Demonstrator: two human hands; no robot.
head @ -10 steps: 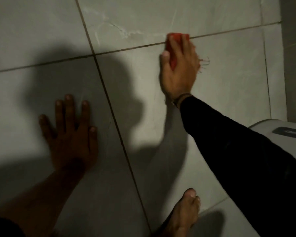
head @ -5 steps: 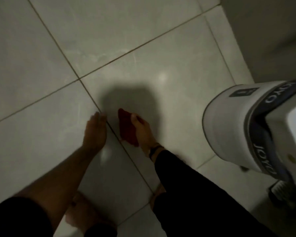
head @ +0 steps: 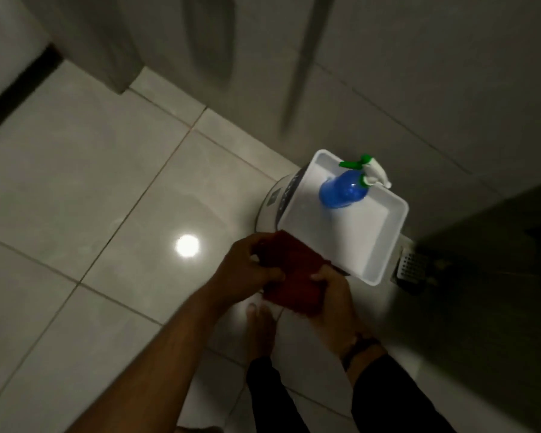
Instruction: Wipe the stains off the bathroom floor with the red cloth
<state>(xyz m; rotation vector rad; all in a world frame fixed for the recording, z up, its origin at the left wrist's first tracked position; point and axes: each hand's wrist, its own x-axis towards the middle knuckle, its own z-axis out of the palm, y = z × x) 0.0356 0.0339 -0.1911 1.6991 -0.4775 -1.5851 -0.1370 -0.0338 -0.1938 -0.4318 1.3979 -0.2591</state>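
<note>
I look down from standing height at the grey tiled bathroom floor. The red cloth is held in the air between both hands, well above the tiles. My left hand grips its left side and my right hand grips its lower right corner. The cloth looks folded into a flat pad. No stain shows clearly on the glossy tiles in this dim light.
A white tray with a blue spray bottle in it rests on a round white appliance, just beyond my hands. A floor drain lies to its right. My bare foot stands below the cloth. Walls rise behind.
My right hand lifted the cloth off the floor and I rose from a crouch. My left hand left the tiles and now also grips the cloth. The view swung toward the tray.
</note>
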